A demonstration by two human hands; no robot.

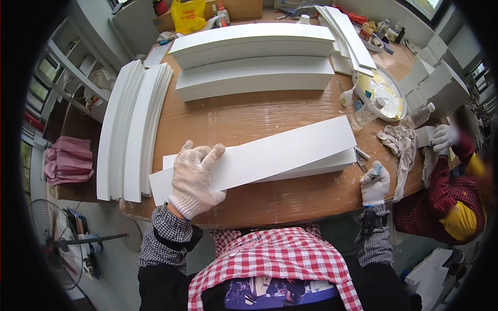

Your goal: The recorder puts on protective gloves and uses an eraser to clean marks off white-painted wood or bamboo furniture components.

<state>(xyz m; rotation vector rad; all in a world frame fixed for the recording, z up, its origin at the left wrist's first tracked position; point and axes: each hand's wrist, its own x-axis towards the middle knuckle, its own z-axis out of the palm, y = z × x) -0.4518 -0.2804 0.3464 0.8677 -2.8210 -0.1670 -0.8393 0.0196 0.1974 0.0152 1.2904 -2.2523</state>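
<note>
My left hand (pixel 194 179), in a cream knitted glove, lies across the left part of a long white board (pixel 285 150), with its fingers over the far edge and its thumb side at the near edge. The board sits at an angle over a low stack of white boards (pixel 316 169). To the right of the stack, my right hand (pixel 374 187), also gloved, is closed around a small pale-blue and white piece (pixel 375 169) whose kind I cannot make out. Near it lie a white marker-like stick (pixel 362 153) and a slim knife-like tool (pixel 360 163).
White board stacks stand at the back (pixel 254 75) and left (pixel 140 135). A glue bottle (pixel 346 97), clear bottles (pixel 367 114), a round tray (pixel 397 93) and a crumpled cloth (pixel 399 142) lie to the right. A co-worker's gloved hand (pixel 443 137) is beyond. A fan (pixel 57 241) stands lower left.
</note>
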